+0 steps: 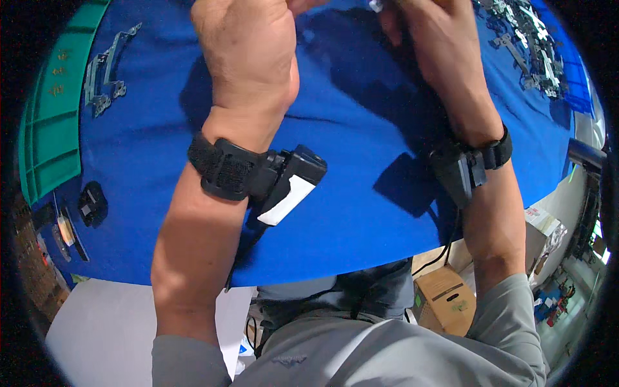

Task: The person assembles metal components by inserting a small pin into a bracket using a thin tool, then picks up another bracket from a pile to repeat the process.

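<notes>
My left hand (248,55) is raised over the blue cloth at the upper edge, its back toward me and its fingers curled. Most of those fingers are cut off by the frame, so whatever they hold stays hidden. To the right, my right hand (445,48) bends inward with its fingers drawn together, partly blurred and cut off. A small shiny piece (376,5) shows beside its fingertips, too little of it to name. Each wrist wears a black strap with a small device, the left device (293,184) partly white and the right device (456,174) dark.
Blue cloth (342,245) covers the table. Metal brackets (106,74) lie at the left by a green tray (51,122). Several black and silver metal parts (532,48) are heaped at the far right. A black object (93,203) sits front left; a cardboard box (445,300) stands below.
</notes>
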{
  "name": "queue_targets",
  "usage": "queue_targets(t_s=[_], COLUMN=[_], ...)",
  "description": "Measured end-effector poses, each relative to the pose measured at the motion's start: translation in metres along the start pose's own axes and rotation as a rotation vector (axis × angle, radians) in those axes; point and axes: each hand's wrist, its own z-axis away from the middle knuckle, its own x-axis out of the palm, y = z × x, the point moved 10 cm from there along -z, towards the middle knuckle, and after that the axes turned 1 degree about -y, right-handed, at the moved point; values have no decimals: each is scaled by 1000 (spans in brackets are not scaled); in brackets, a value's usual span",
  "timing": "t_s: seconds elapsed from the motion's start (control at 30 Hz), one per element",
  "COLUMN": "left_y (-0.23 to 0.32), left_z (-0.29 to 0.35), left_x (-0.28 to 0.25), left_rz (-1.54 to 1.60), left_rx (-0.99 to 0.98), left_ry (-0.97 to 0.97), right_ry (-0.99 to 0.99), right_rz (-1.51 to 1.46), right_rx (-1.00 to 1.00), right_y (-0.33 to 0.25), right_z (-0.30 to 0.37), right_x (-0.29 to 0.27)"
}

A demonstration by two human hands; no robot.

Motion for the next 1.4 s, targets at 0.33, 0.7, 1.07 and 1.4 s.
queue_targets(t_s=[0.33,0.7,1.07,1.4], left_y=[-5,-16,-9,-7], left_z=[-6,0,3,-2], left_x=[-13,-9,-4,-4], left_rz=[-255,-255,-329,-313], left_rx=[-39,-200,-143,-104], left_ry=[66,-1,27,18], right_ry=[-208,178,172,118], right_rz=[11,410,395,356], right_rx=[-23,-421,-463,-531], right_y=[3,-27,-22,-26], right_z=[4,8,9,7], right_x=[19,-7,-2,-2])
